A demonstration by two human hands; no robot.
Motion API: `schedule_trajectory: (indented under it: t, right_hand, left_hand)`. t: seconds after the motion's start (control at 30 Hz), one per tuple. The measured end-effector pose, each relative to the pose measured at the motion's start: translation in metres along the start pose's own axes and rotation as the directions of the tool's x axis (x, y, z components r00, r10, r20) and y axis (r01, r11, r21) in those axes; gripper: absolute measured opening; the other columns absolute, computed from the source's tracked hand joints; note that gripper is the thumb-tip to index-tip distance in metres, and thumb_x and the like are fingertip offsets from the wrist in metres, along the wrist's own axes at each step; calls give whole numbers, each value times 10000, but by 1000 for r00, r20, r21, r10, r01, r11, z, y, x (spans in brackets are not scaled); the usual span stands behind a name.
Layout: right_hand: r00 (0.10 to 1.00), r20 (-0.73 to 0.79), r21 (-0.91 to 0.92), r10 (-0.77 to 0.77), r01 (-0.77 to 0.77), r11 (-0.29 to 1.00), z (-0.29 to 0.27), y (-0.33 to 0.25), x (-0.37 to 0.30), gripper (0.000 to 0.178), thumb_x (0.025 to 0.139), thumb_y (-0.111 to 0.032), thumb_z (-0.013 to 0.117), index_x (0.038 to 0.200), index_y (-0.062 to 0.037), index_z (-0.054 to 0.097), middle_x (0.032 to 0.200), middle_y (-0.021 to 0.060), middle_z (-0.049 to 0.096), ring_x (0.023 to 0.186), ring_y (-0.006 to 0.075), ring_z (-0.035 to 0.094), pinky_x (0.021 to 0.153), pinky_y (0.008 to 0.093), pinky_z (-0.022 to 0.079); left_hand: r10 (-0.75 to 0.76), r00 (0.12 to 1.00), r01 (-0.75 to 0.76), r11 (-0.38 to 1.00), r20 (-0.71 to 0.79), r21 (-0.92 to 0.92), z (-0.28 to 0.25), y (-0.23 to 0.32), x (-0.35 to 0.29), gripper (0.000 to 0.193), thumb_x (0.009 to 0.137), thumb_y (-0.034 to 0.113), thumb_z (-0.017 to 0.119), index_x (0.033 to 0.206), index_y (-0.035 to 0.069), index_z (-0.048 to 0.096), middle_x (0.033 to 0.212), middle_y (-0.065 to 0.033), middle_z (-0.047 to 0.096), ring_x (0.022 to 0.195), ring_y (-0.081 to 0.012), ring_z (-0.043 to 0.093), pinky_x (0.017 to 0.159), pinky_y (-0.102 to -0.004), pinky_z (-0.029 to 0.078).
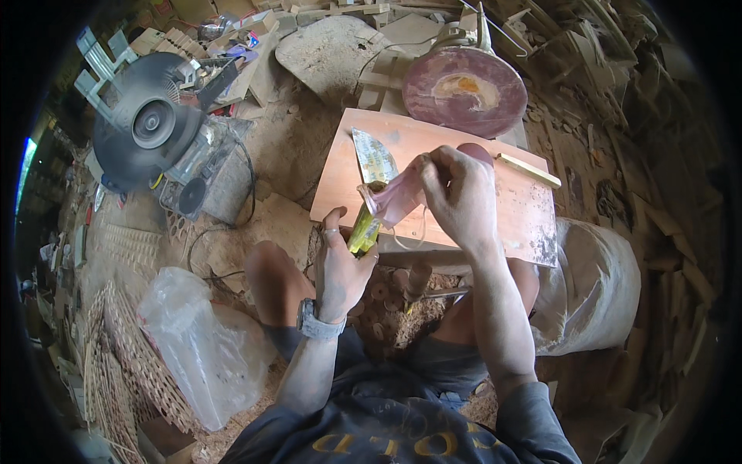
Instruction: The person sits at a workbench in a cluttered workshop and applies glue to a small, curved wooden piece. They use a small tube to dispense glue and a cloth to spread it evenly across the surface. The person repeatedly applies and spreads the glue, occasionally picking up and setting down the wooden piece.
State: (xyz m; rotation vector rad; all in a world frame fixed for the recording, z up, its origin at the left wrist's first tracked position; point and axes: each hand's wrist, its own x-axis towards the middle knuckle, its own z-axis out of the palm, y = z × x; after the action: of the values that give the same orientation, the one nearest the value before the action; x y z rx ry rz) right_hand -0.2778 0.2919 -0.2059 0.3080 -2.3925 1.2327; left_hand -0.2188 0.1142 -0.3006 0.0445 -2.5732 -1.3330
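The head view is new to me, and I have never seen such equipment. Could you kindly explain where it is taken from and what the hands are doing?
There is no robot here. A wide fisheye camera on the person's head looks down, so straight edges bend near the rim. The two bare hands are the person's own. The left hand, with a watch on its wrist, grips a yellow-green object. The right hand pinches a pale pink strip that reaches to its top. I cannot tell exactly what either is. Ahead is a pinkish board with a small wooden stick on it. A pointed silvery piece shows against the board; it may belong to the held object.
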Motion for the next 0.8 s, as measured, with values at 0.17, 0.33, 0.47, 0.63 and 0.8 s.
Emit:
schedule_trajectory:
  t: [0.17, 0.33, 0.47, 0.63, 0.8]
  right_hand:
    - [991, 136, -22, -3, 6, 1000, -6, -6, -7, 129, 857, -113, 640, 813, 1, 680, 670, 161, 653, 615, 332, 651, 617, 392, 514]
    - [995, 24, -18, -100, 101, 995, -3, 21, 16, 104, 856, -126, 639, 852, -28, 675, 751, 151, 675, 727, 349, 661, 681, 429, 514]
    - [986, -33, -76, -162, 159, 984, 14, 37, 38, 110, 843, -119, 638, 859, -12, 659, 813, 173, 670, 794, 384, 653, 709, 455, 509]
    - [995, 18, -108, -97, 99, 989, 12, 38, 45, 196, 860, -198, 674, 907, -11, 637, 848, 162, 665, 773, 379, 652, 690, 454, 513]
    - [918, -54, -173, -393, 379, 909, -5, 33, 6, 629, 782, -460, 799, 1155, 5, 599, 1001, 118, 639, 770, 261, 626, 664, 382, 517]
  left_hand:
    - [-15, 998, 16, 1000, 55, -19, -6, -2, 7, 386, 835, 165, 731, 1099, -45, 546, 875, -238, 671, 844, -399, 676, 737, -460, 515]
    - [-32, 972, 10, 996, 233, 93, -8, 8, 12, 447, 850, 260, 736, 1051, -99, 563, 886, -292, 663, 861, -447, 661, 757, -456, 512]
    - [-33, 967, 12, 996, 253, 83, -2, 17, 15, 444, 862, 284, 721, 993, -102, 544, 890, -325, 645, 869, -453, 663, 738, -485, 515]
    - [-12, 973, 14, 1000, 230, -6, -2, 15, 19, 550, 869, 314, 723, 1083, -143, 505, 929, -354, 643, 912, -467, 661, 764, -488, 519]
    - [8, 974, -4, 1000, 224, -16, -6, 14, 32, 458, 862, 209, 742, 1102, -101, 506, 919, -256, 672, 879, -373, 690, 766, -415, 521]
